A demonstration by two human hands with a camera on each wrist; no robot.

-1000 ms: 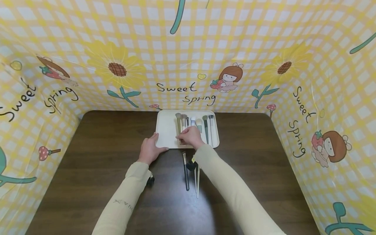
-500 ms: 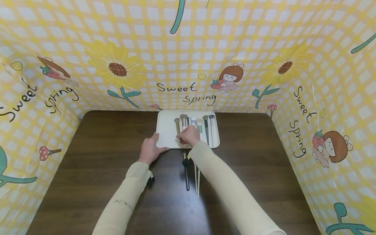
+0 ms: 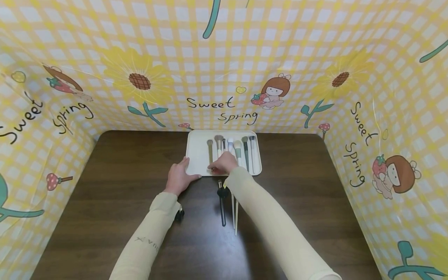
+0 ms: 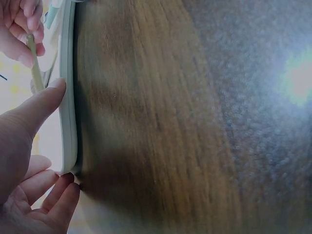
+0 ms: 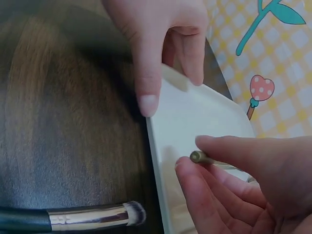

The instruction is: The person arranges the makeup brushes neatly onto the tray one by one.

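A cream tray lies at the table's far edge. My left hand holds its near left corner, thumb along the front rim and fingers at the left side. Over the tray, my right hand pinches the handle of an olive-green makeup brush between thumb and fingers. The handle's end pokes out toward the right wrist camera. This brush is the leftmost in a row of several makeup brushes in the tray; my right hand covers some of their handles.
On the table in front of the tray lies a dark-handled brush with a metallic collar. Beside it are two thin pale handles, partly under the right sleeve. Yellow checked cloth walls the table's back and sides.
The olive brush has shifted slightly left and toward me, and its bristle end sits lower in the tray. My right hand has moved slightly with it. The left hand has stayed still.
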